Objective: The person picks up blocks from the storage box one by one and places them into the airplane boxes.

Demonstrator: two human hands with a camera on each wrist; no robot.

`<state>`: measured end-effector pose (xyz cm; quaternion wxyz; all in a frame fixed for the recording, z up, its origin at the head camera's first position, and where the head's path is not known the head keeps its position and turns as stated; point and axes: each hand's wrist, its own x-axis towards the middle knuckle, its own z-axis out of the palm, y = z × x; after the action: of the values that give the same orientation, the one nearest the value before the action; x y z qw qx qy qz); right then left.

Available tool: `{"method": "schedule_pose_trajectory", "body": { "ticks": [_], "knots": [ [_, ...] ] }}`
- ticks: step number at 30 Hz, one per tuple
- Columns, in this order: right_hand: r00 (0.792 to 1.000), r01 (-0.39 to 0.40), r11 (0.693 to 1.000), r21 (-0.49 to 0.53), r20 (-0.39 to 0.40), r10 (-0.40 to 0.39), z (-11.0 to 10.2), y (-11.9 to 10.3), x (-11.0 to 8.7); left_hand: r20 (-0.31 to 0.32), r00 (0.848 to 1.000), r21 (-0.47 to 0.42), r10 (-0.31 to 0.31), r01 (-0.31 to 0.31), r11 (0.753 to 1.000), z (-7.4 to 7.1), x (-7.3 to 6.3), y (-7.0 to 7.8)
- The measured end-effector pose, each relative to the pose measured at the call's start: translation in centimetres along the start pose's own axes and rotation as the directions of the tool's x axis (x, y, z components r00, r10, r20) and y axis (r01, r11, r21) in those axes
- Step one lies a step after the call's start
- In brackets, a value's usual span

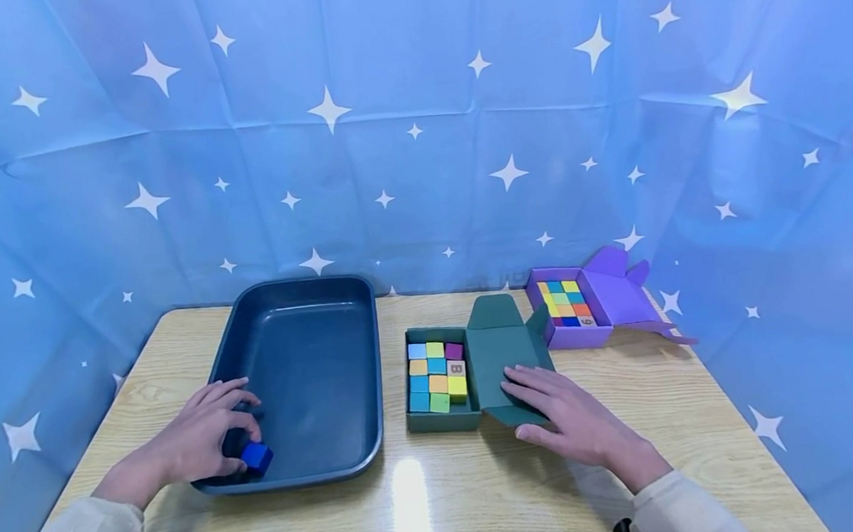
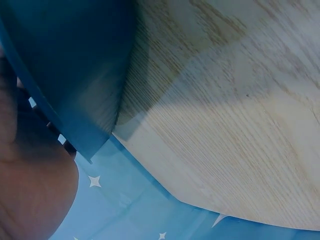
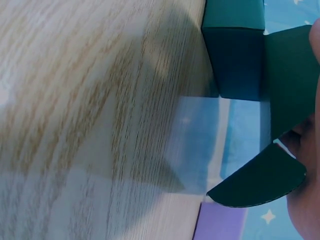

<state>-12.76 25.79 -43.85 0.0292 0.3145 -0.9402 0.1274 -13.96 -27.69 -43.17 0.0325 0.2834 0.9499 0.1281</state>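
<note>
A dark blue rectangular tray stands on the left of the table. In its near left corner my left hand pinches a blue cube between thumb and fingers. The left wrist view has only the tray's outer wall and part of the hand; the cube is hidden there. My right hand lies with extended fingers on the folded-out lid of a green box. Several coloured cubes sit in that box. In the right wrist view a lid flap sticks out beside the hand.
Behind the green box, to the right, a purple box holds more coloured cubes, its lid hanging past the table's right edge. A blue curtain with white stars surrounds the wooden table.
</note>
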Motion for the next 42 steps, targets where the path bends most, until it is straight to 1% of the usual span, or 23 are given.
{"method": "schedule_pose_trajectory", "body": {
  "ticks": [4, 14, 21, 27, 31, 33, 35, 39, 42],
  "knots": [
    [1.000, -0.003, 1.000, 0.000, 0.000, 0.003, 0.0, 0.0, 0.0, -0.006, 1.000, 0.004, -0.001, 0.001, 1.000, 0.0, 0.2, -0.2],
    [1.000, -0.007, 1.000, -0.003, -0.002, 0.007, -0.1, 0.1, 0.0, -0.050, 0.999, 0.022, -0.005, 0.006, 1.000, 0.2, 0.6, -0.5],
    [1.000, -0.007, 1.000, 0.003, 0.001, 0.007, -0.2, 0.0, 0.0, -0.061, 0.998, 0.020, -0.027, 0.028, 0.999, 0.3, 0.8, -0.6],
    [1.000, -0.006, 1.000, 0.002, -0.001, 0.006, -0.2, 0.1, 0.0, -0.077, 0.997, 0.027, -0.014, 0.017, 0.999, 0.6, 1.0, -0.8],
    [1.000, -0.004, 1.000, 0.006, -0.003, 0.004, -0.2, 0.1, 0.0, -0.073, 0.997, 0.017, -0.026, 0.028, 0.999, 0.7, 1.3, -0.8],
    [1.000, -0.002, 1.000, 0.006, -0.004, 0.002, -0.1, 0.1, 0.0, -0.077, 0.996, 0.013, -0.037, 0.038, 0.999, 0.3, 1.5, -0.7],
    [1.000, 0.001, 1.000, 0.006, -0.005, -0.001, -0.1, 0.1, 0.0, -0.091, 0.995, 0.009, -0.027, 0.028, 1.000, -0.2, 1.7, -0.7],
    [1.000, 0.010, 1.000, -0.002, -0.008, -0.010, 0.0, 0.0, 0.1, -0.134, 0.991, 0.022, 0.001, 0.002, 1.000, -1.9, 2.3, -0.4],
    [1.000, 0.014, 1.000, -0.001, -0.008, -0.014, -0.1, 0.0, 0.2, -0.161, 0.987, 0.027, 0.010, -0.006, 1.000, -3.2, 3.1, 0.0]
  ]
}}
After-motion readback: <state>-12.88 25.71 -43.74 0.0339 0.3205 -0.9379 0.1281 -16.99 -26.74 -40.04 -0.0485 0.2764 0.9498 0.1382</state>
